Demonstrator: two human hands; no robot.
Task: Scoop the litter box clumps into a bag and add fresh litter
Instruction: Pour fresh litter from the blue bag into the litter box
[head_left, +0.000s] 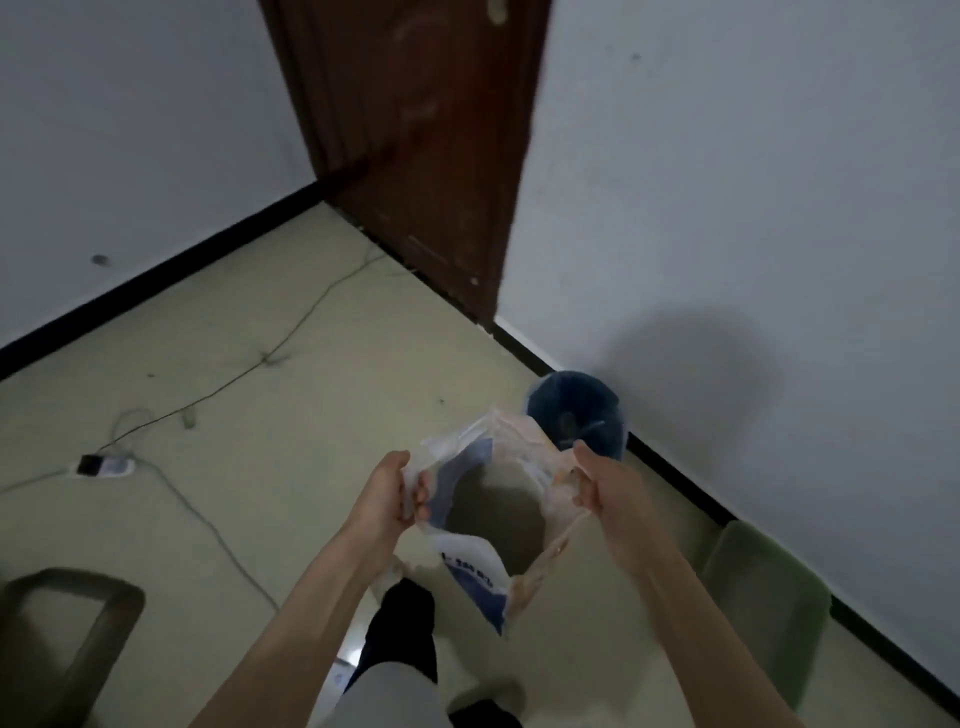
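**Litter bag held open above the floor**

A printed bag of litter (485, 525) is held up in mid-air, its mouth pulled wide. The left rim is pinched by the left hand (397, 488), fingers curled over the plastic; the right rim is gripped by the right hand (597, 486) in the same way. Grey litter (493, 512) can be seen deep inside. A blue bin (576, 415) lined with a bag stands just beyond, against the wall. A green tray (763, 603), probably the litter box, is seen blurred at the lower right by the wall; its contents cannot be made out.

The step in hand is judged to be the adding of fresh litter, with the bag not yet brought over the box.

Several risks are noted. The thin rim could tear or slip if the whole weight is carried by it, and the load would be dropped. If the bag is tipped before it is over the box, litter would be spilt on the floor (270, 467). The loose cable (208, 525) and power strip (106, 464) on the floor could be caught by a foot.
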